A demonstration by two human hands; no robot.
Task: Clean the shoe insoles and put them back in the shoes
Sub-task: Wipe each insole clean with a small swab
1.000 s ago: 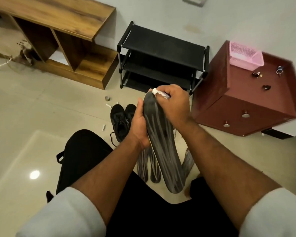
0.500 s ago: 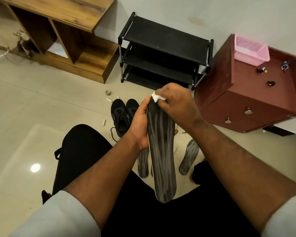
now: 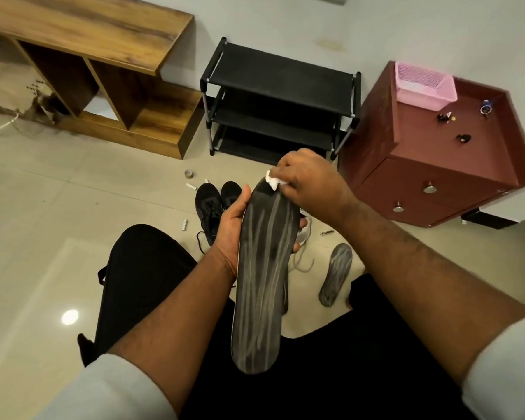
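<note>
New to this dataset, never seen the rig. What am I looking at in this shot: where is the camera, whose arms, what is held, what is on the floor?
There is no robot here. A seated person wears one wide-angle camera on the head, looking forward and down, so the arms are their own.

The left hand grips a long dark grey insole streaked with pale lines, held upright over the lap. The right hand pinches a small white wipe against the insole's top end.

On the tiled floor lie a pair of black lace-up shoes and a second streaked grey insole. Behind stand an empty black shoe rack, a wooden shelf unit and a dark red cabinet carrying a pink plastic basket.
</note>
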